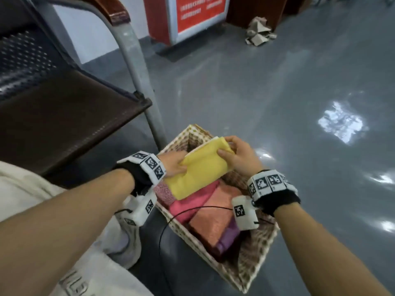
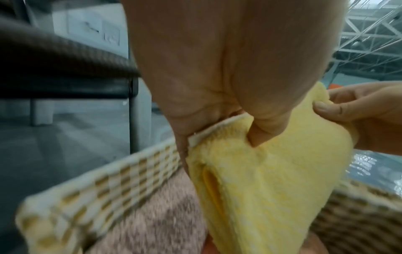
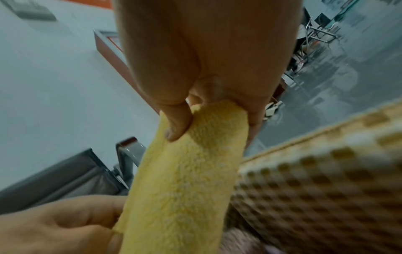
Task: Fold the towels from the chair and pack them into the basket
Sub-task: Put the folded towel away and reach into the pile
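Five folded towels show: one yellow towel (image 1: 201,167) between the left hand (image 1: 173,165) and right hand (image 1: 237,154), and four below them in the one basket (image 1: 254,265): mottled pink, red, orange, purple. One chair (image 1: 64,107).

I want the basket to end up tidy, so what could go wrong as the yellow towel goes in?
The yellow towel is pinched only at its two ends by the left hand and right hand, so its fold may sag open when released. It may land askew on the pink towel and orange towel. The cable across the basket could snag.
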A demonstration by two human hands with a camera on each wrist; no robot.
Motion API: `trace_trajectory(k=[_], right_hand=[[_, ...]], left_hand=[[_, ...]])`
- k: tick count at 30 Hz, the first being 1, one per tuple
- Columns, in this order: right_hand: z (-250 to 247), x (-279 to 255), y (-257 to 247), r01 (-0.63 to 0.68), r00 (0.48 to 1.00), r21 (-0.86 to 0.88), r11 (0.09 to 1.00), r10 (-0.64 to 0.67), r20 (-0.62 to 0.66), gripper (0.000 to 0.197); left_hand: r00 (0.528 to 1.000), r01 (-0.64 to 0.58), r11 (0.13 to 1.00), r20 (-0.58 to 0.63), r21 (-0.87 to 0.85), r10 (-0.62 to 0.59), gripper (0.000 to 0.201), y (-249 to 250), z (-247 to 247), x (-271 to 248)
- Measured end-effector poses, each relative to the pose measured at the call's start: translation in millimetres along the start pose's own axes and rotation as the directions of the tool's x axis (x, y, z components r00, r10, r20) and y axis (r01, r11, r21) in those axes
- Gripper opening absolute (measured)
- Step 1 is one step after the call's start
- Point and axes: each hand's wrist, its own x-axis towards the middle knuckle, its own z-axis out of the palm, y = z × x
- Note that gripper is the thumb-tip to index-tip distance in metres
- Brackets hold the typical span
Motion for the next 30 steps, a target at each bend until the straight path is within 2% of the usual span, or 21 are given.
trace_trajectory(k=[2,5,8,10,13,16,19,22,24,26,30], right_hand=[[13,5,21,-0.076,0.996,-0.08,0.994,0.08,0.045,0.042],[35,18,46,-0.112,0.98,-0.249,0.962,0.148,0.131,0.043],[59,29,65,-0.174,0.931,-0.373,0.911,0.276,0.239,0.048],[73,33,72,-0.215,0.904,-0.414,0.885,0.341,0.258,0.052],[83,39,76,-0.242,0.893,-0.473,0.847,0.386,0.234,0.053],[83,41,67,-0.174,0.912,-0.56,0.81,0.347,0.217,0.045],[79,43,39,-0.026,0.955,-0.569,0.822,0.189,0.23,0.031],[74,50,-6,0.102,0.966,-0.518,0.849,0.04,0.257,0.024],[71,59,-45,0.189,0.959,-0.522,0.832,-0.041,0.281,0.024],[71,66,-91,0.266,0.941,-0.522,0.811,-0.1,0.324,0.023],[84,73,-197,0.458,0.876,-0.478,0.75,-0.29,0.385,0.018]], left_hand=[[0.997,0.025,1.0,0.066,0.007,-0.025,0.038,-8,25,12],[0.982,0.031,0.998,0.19,-0.053,-0.02,0.039,-18,53,22],[0.955,0.067,0.998,0.289,0.014,-0.068,0.037,-28,73,23],[0.946,0.116,0.992,0.299,0.047,-0.125,0.035,-34,79,22],[0.956,0.147,0.989,0.257,-0.005,-0.141,0.032,-37,75,23],[0.981,0.148,0.984,0.139,-0.096,-0.134,0.03,-36,56,17],[0.988,0.15,0.97,0.011,-0.192,-0.151,0.025,-35,31,3],[0.972,0.159,0.951,-0.124,-0.263,-0.197,0.02,-37,-5,-21],[0.942,0.141,0.942,-0.253,-0.303,-0.222,0.012,-41,-39,-43],[0.892,0.107,0.942,-0.388,-0.319,-0.233,0.007,-45,-77,-72],[0.788,0.075,0.936,-0.555,-0.344,-0.267,0.01,-61,-146,-146]])
